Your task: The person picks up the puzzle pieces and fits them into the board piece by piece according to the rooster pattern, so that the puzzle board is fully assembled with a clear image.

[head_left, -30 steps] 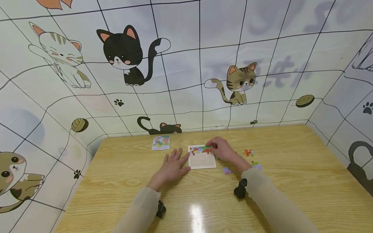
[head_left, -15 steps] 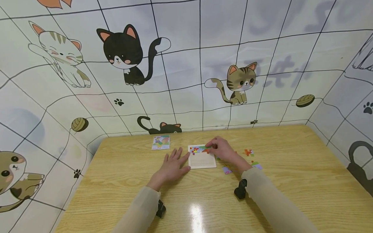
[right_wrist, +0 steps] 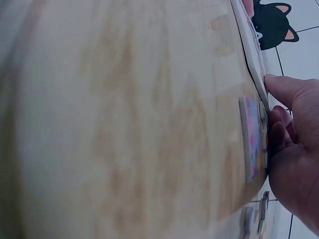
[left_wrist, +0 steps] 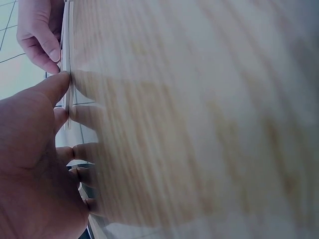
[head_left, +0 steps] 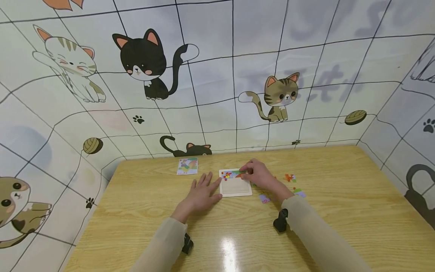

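Note:
A white-rimmed puzzle tray (head_left: 236, 187) lies flat on the table, its top row filled with colourful puzzle pieces (head_left: 226, 175) and its lower part bare. My left hand (head_left: 200, 194) rests on the wood with fingers spread, thumb and index fingertips against the tray's left edge. At the upper right corner of the tray, my right hand (head_left: 259, 175) pinches a green and orange puzzle piece (head_left: 242, 172), mostly hidden under the fingers. The right wrist view has the thumb (right_wrist: 281, 87) at the tray edge (right_wrist: 251, 55) and the other fingers curled below it.
Loose puzzle pieces lie right of the tray: an orange one (head_left: 290, 178), a green and lilac one (head_left: 299, 193) and a purple one (head_left: 264, 198), others partly behind the right hand. A picture card (head_left: 187, 166) lies at the back left, near the cat-patterned wall (head_left: 217, 113).
The right fingers have shifted very slightly at the tray's upper right corner, the thumb a little to the left over the piece. The left hand and the tray stay where they were.

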The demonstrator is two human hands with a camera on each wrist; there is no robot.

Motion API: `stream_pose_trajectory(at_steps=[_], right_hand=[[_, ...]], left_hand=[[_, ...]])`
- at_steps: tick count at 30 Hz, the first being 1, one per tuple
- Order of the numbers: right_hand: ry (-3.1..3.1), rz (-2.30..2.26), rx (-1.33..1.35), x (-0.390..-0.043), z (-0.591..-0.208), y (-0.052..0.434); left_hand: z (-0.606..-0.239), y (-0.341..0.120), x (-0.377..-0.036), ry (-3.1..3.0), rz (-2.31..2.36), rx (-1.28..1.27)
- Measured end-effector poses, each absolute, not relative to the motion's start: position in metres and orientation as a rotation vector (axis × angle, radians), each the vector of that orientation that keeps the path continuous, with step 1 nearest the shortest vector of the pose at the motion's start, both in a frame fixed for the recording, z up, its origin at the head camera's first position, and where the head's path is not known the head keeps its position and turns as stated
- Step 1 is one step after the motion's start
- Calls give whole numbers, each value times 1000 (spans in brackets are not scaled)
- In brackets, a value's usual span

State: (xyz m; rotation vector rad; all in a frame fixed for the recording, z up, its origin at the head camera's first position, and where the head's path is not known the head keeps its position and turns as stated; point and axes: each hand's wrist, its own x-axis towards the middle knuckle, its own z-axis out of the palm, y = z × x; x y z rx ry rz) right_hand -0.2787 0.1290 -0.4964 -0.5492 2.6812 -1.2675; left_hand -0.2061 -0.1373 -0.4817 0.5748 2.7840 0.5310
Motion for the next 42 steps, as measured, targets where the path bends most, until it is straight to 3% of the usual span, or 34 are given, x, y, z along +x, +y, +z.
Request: stream_pose_trajectory(at_steps=[20,27,42], right_hand=[[2584,-1311,-571,-274,-472,170],[2554,-1261,-689,-265,-464,186],[2551,-1201,-674,-255,-474,198]], left_hand=[[-483,-136,-204,2782,565,605],[-481,-137,-202,2776,594,613],[-477,-137,-200,2776,602,597]])
